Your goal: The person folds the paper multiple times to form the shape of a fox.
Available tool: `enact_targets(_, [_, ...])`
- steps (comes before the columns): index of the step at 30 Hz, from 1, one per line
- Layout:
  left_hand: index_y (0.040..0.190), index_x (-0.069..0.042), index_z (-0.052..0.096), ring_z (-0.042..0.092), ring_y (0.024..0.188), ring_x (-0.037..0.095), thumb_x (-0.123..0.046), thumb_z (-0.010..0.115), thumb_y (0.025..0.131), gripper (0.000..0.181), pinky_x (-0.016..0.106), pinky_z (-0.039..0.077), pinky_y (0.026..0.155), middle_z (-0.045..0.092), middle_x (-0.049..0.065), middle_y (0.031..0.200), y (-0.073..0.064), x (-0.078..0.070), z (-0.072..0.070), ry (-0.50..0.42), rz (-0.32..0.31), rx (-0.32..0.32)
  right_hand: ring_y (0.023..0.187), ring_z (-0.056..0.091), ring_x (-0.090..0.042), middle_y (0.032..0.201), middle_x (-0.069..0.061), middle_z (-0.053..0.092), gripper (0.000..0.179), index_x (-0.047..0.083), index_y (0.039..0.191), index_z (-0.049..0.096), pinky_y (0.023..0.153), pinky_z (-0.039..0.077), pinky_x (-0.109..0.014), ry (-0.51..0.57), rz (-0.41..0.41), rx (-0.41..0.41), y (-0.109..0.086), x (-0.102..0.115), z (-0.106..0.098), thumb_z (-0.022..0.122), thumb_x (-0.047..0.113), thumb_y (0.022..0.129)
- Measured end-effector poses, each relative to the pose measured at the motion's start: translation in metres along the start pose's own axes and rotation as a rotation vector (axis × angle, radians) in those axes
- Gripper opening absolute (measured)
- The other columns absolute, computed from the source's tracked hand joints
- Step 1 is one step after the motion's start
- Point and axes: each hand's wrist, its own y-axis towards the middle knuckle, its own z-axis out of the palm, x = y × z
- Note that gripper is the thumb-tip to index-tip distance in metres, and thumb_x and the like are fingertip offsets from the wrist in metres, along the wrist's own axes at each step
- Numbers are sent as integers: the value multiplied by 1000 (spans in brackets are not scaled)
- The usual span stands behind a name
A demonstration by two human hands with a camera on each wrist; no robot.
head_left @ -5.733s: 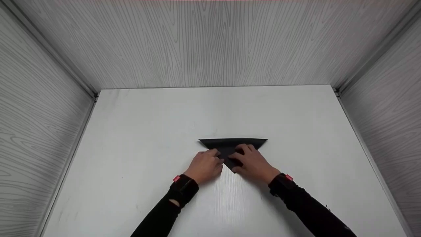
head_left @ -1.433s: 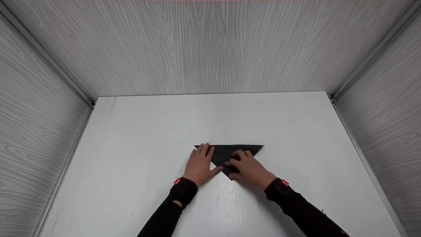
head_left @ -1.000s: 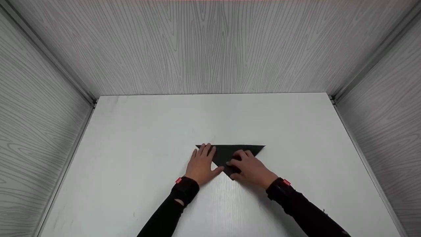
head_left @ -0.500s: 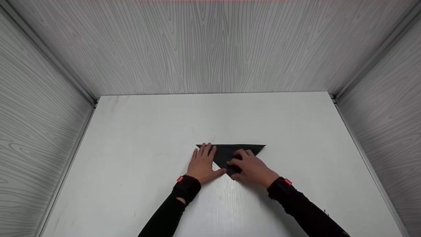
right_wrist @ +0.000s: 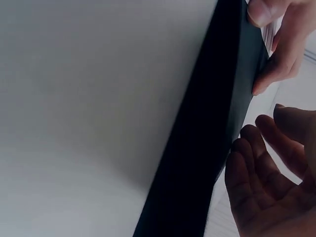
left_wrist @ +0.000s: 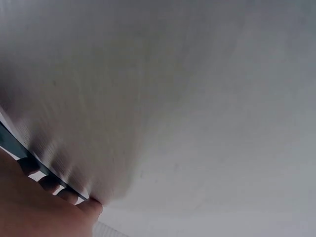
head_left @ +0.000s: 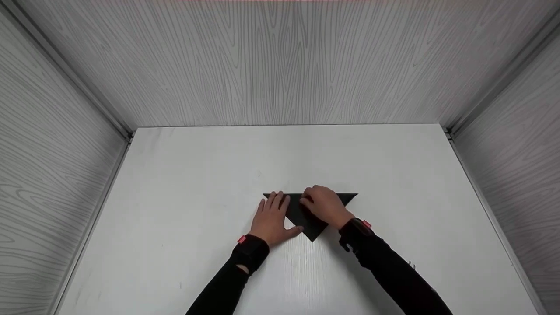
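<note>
A black sheet of paper (head_left: 311,228), folded into a triangle, lies on the white table with its long edge away from me and one corner towards me. My left hand (head_left: 270,222) rests on its left part with fingers spread, the thumb near the lower left edge. Over the upper middle is my right hand (head_left: 326,204), its fingers curled at the long edge. In the right wrist view the folded edge of the black paper (right_wrist: 197,123) runs past these curled fingertips, and nothing is gripped. A strip of the paper (left_wrist: 12,142) shows beneath my left fingers in the left wrist view.
The white table (head_left: 197,183) is bounded by a grey wood-grain panel (head_left: 280,65) at the back. Similar panels stand on the left (head_left: 48,175) and right (head_left: 512,144). Both wrists wear black bands.
The raised long edge of the paper now lies flat. My left hand has spread out on the left part; my right hand has moved up from the near corner to the long edge.
</note>
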Motion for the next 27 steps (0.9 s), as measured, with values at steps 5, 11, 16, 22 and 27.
enact_targets(5, [159,-6,41,26,154,35,-70,64,89,97,53,24,122,34,17,165,-1,0,-2,15,3,-11,79,64,-22,88,-6,70,16,6,97,74,74,54,-41,18,89,-6,20,7,3,71,21,100])
enact_targets(11, [159,-8,40,25,155,34,-72,63,89,98,52,24,123,33,16,165,-1,0,-2,21,-4,1,77,66,-26,86,-8,72,24,5,94,75,73,55,-44,13,213,29,36,11,2,72,28,99])
enact_targets(16, [160,-8,38,24,155,34,-71,64,89,98,52,22,123,33,15,166,-1,-1,-2,7,-1,5,79,70,-29,88,-10,74,29,6,92,77,73,57,-47,-10,293,61,42,12,2,74,35,96])
enact_targets(22, [161,-9,38,24,155,34,-72,62,90,98,52,23,123,32,15,166,-1,-1,0,20,3,5,80,71,-30,90,-10,76,29,7,93,80,73,58,-49,-34,326,102,47,14,2,75,35,94])
enact_targets(27, [160,-7,39,26,154,34,-73,62,90,99,52,25,122,34,16,165,-1,0,0,39,7,-10,70,64,-22,80,-8,73,31,7,82,78,68,55,-45,-23,365,138,53,16,0,77,36,92])
